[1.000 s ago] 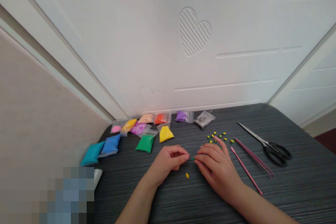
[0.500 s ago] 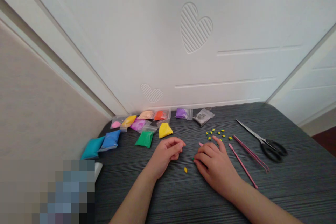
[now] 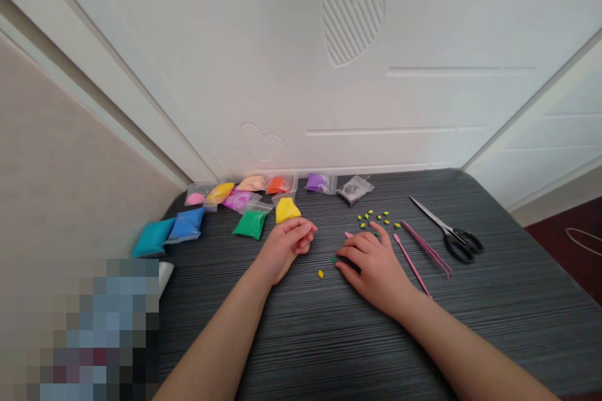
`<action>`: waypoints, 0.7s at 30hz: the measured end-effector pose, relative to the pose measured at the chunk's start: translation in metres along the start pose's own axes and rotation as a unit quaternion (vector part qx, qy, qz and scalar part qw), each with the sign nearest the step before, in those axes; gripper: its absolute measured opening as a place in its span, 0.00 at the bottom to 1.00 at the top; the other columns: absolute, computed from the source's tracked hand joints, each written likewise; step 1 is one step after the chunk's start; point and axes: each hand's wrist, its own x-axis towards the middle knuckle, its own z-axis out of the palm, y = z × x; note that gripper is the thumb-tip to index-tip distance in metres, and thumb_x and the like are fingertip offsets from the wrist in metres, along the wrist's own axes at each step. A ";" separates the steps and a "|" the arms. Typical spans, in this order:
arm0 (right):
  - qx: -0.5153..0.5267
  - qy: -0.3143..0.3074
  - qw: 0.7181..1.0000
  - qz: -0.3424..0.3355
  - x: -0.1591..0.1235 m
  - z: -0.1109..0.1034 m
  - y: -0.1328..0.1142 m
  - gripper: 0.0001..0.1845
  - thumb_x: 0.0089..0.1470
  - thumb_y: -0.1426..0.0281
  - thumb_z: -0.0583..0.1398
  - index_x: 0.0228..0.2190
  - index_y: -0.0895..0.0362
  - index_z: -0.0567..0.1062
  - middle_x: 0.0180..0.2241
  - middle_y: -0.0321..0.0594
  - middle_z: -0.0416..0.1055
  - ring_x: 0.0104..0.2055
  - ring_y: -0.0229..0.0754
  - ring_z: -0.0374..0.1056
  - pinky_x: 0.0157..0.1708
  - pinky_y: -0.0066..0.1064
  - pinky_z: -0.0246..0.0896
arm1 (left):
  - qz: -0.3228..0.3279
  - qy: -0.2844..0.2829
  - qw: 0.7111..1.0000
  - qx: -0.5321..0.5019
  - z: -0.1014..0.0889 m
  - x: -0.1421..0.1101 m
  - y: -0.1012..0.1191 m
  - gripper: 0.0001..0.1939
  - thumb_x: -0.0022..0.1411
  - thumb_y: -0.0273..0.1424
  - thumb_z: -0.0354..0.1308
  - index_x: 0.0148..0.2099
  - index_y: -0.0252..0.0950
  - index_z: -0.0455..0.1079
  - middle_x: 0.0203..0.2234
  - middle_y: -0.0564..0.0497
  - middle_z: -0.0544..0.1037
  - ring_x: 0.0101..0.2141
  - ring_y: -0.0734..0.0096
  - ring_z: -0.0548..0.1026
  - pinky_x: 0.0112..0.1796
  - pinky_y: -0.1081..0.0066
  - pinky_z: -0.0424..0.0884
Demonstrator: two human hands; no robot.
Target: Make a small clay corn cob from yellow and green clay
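My left hand (image 3: 288, 248) rests on the dark table with its fingers curled and pressed together. What they may hold is hidden. In front of it, toward me, lies a small yellow clay piece (image 3: 320, 274). My right hand (image 3: 371, 266) is palm down to the right, thumb and fingers apart. A tiny green clay bit (image 3: 334, 259) lies at its fingertips; I cannot tell if they touch it. Past its fingers the end of a pink tool (image 3: 348, 235) pokes out. Several tiny yellow-and-green clay pieces (image 3: 379, 217) lie beyond that hand.
Right of my right hand lie a pink stick tool (image 3: 411, 263), pink tweezers (image 3: 426, 247) and black-handled scissors (image 3: 451, 235). Along the back and left are several clay bags, including yellow (image 3: 286, 208), green (image 3: 251, 223), purple (image 3: 318, 183) and blue (image 3: 187, 224). A white panel (image 3: 282, 75) rises behind.
The view has tipped down, so everything sits higher in the picture. My right thumb and fingers have parted slightly, showing more of the green bit. My left hand keeps its curled shape.
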 end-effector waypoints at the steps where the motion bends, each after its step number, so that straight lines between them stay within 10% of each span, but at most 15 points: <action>1: 0.001 0.002 1.000 -0.001 0.000 -0.001 0.000 0.07 0.51 0.66 0.56 0.34 0.50 0.72 0.33 0.34 0.71 0.46 0.41 0.61 0.55 0.47 0.30 | -0.002 0.001 1.000 -0.014 -0.001 0.000 0.000 0.08 0.53 0.31 0.56 0.31 0.30 0.67 0.20 0.54 0.65 0.19 0.84 0.58 0.19 0.79 0.50; 21: -0.034 -0.086 0.996 0.009 -0.005 -0.007 -0.012 0.15 0.54 0.70 0.51 0.44 0.53 0.69 0.29 0.37 0.70 0.37 0.41 0.62 0.43 0.40 0.42 | -0.056 -0.045 0.975 -0.209 -0.013 0.003 0.014 0.08 0.55 0.29 0.50 0.29 0.30 0.66 0.14 0.57 0.53 0.17 0.83 0.55 0.17 0.81 0.50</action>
